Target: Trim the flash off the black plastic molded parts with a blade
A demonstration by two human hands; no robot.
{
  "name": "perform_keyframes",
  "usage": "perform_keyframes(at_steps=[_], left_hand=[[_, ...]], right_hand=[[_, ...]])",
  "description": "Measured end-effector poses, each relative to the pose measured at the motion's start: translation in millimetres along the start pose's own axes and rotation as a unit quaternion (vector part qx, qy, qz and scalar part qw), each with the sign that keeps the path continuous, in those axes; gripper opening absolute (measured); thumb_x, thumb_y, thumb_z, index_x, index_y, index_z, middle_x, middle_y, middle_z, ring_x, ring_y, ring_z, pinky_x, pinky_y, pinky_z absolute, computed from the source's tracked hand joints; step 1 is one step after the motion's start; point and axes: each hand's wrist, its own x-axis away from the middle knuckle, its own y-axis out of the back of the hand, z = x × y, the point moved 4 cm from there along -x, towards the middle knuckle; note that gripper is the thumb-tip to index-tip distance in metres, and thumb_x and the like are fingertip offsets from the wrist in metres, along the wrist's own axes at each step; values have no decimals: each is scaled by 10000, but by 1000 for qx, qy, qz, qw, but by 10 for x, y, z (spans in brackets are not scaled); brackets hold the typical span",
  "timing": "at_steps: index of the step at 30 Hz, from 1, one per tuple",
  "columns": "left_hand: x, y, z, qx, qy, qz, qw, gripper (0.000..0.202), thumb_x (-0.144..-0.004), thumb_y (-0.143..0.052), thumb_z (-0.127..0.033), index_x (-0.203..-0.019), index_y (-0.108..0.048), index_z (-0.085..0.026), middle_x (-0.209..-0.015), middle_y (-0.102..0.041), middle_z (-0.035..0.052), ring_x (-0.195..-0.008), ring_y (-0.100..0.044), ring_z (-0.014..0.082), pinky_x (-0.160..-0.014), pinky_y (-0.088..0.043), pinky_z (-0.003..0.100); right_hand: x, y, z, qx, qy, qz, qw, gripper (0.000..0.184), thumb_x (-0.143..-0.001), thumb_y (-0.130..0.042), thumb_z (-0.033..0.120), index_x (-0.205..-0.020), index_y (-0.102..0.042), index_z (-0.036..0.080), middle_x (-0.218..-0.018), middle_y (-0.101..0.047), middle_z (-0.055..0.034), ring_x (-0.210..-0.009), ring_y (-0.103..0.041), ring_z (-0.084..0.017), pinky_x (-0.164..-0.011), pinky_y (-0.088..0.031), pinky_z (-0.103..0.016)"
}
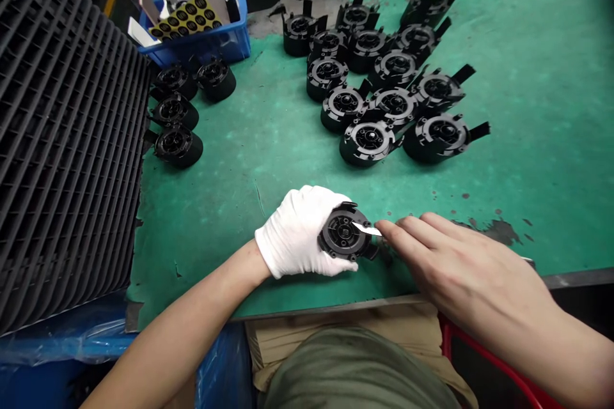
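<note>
My left hand [300, 230], in a white glove, is wrapped round a round black plastic part [343, 238] and tilts its face toward me just above the green mat near the front edge. My bare right hand [446, 255] pinches a small metal blade [368, 229], whose tip rests on the rim of that part. The right hand's fingers are pressed together around the blade's handle, which is mostly hidden.
Several similar black round parts [384, 89] lie grouped at the middle back of the green mat [527, 108]. Three more [177, 118] sit at the left, next to a black slatted panel [62, 140]. A blue bin [201, 32] with label sheets stands behind them.
</note>
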Motion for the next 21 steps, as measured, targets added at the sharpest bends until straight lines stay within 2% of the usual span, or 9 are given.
perform_keyframes(at_steps=[2, 4, 8, 12, 15, 17, 19, 21], left_hand=[[3, -11, 6, 5, 0, 2, 1000, 909, -796, -1108, -862, -1446, -880, -269, -1404, -928, 176, -1314, -904, 517, -1153, -761, 672], [6, -34, 23, 17, -6, 8, 1000, 919, -816, -1096, -863, -1478, -871, -267, -1405, -935, 170, -1315, -910, 510, -1163, -758, 669], [7, -73, 78, 27, -13, -4, 1000, 1003, -817, -1072, -918, -1536, -851, -255, -1436, -942, 185, -1345, -915, 533, -1194, -752, 696], [29, -89, 113, 42, -27, -20, 999, 1010, -851, -1043, -949, -1546, -841, -244, -1461, -941, 196, -1388, -917, 530, -1225, -751, 692], [86, -93, 132, 54, -32, -32, 998, 1110, -834, -1073, -918, -1646, -773, -224, -1626, -892, 233, -1482, -886, 535, -1278, -733, 695], [133, -96, 145, 45, -32, -37, 998, 1176, -838, -1101, -805, -1775, -670, -241, -1724, -847, 234, -1535, -862, 530, -1300, -721, 703], [166, -98, 146, 37, -46, -37, 998, 1188, -876, -1081, -675, -1868, -568, -270, -1728, -848, 210, -1536, -866, 508, -1297, -723, 699], [178, -97, 138, 39, -71, -35, 996, 1138, -916, -1047, -617, -1881, -543, -286, -1705, -863, 190, -1533, -877, 488, -1298, -729, 684]], right_hand=[[26, -12, -6, -8, 3, 0, 1000, 427, -1131, -484, -61, -1420, -737, 126, -969, -719, -38, -833, -659, -246, -763, -513, -408], [96, -35, -38, -33, -9, -9, 999, 492, -1153, -472, -36, -1535, -713, 160, -1001, -760, -47, -846, -701, -249, -757, -534, -397], [296, -86, -169, -93, -89, -23, 991, 549, -1241, -525, 112, -1759, -638, 253, -1121, -840, -85, -879, -821, -279, -735, -619, -402], [392, -106, -216, -159, -141, -19, 977, 449, -1274, -609, 174, -1704, -659, 291, -1197, -876, -59, -923, -901, -260, -809, -710, -382], [389, -126, -174, -207, -150, -14, 967, 381, -1250, -660, 148, -1598, -701, 298, -1259, -910, -58, -1009, -937, -267, -904, -757, -382], [367, -142, -130, -215, -134, -11, 967, 332, -1251, -677, 146, -1553, -716, 280, -1217, -903, -54, -976, -926, -251, -866, -744, -367], [336, -156, -87, -208, -107, -12, 972, 292, -1283, -650, 169, -1552, -719, 260, -1126, -860, -33, -891, -886, -213, -792, -699, -338], [300, -170, -57, -195, -81, -20, 977, 259, -1323, -610, 215, -1559, -712, 242, -1061, -813, -9, -798, -831, -178, -714, -640, -314]])
